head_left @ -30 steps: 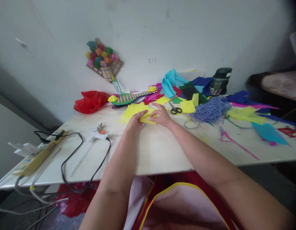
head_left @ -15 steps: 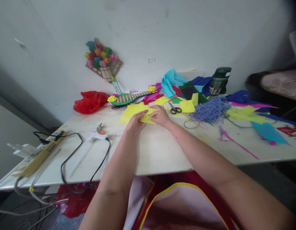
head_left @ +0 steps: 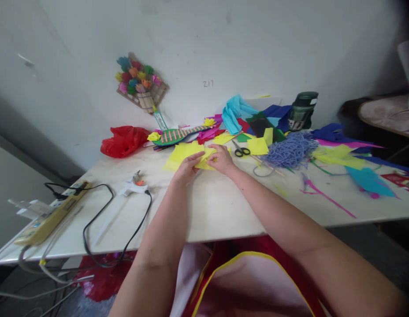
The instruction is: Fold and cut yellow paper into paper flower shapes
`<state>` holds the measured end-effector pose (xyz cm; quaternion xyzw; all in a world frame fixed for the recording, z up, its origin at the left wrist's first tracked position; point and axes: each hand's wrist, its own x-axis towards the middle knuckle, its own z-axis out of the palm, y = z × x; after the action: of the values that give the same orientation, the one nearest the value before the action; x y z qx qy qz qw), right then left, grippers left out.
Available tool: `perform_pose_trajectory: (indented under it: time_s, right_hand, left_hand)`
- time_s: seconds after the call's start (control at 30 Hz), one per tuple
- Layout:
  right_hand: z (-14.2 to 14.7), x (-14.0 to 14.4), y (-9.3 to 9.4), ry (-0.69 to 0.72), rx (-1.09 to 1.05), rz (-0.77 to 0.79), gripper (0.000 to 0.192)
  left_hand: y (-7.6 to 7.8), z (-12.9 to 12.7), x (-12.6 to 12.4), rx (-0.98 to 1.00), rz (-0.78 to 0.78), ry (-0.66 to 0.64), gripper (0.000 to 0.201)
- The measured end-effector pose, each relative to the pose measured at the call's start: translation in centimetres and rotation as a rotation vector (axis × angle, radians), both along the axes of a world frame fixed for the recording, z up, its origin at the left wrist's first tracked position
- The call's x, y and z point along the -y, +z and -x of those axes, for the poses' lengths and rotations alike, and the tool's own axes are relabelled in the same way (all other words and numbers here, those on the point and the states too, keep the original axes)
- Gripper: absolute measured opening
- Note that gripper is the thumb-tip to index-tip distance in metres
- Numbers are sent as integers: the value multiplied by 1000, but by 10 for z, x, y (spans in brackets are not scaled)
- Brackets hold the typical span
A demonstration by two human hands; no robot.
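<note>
Yellow crepe paper (head_left: 179, 155) lies on the table in front of me, with a smaller yellow piece between my hands above it. My left hand (head_left: 188, 166) holds that piece by its left side, thumb on top and fingers beneath. From the right, my right hand (head_left: 221, 159) pinches the same paper between thumb and forefinger. The exact fold of the piece is too small to make out. Just right of my right hand lie black-handled scissors (head_left: 242, 152) and more cut yellow paper (head_left: 258, 146).
A glue gun (head_left: 133, 187) with its black cord and a power strip (head_left: 52, 215) are on the left. Behind my hands lies a green paper-covered craft piece (head_left: 178, 135). Tangled purple-blue string (head_left: 288, 150) and a dark green bottle (head_left: 303, 111) stand to the right.
My hands stay almost in place, both on the yellow paper. The right fingers have shifted very slightly; the whole view has moved a little.
</note>
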<state>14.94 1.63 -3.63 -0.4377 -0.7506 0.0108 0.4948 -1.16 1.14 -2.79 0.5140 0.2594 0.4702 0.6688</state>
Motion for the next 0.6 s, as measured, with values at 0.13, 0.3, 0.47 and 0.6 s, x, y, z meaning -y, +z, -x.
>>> perform_pose_trajectory:
  time_s: [0.13,0.3,0.47,0.6]
  right_hand:
    - [1,0,-1,-1,5,31,8]
    - [3,1,-3,2,-4,66,10]
    - [5,2,-2,17,-34,94,9]
    - [1,4,4,84,-115,131,14]
  left_hand:
    - [0,-1,2,-40,-22,13,43]
    - [-1,-4,2,-87,-47,50,45]
    - [-4,-3,0,-157,-78,99,46]
    - [-3,-2,-1,-145,-61,127,48]
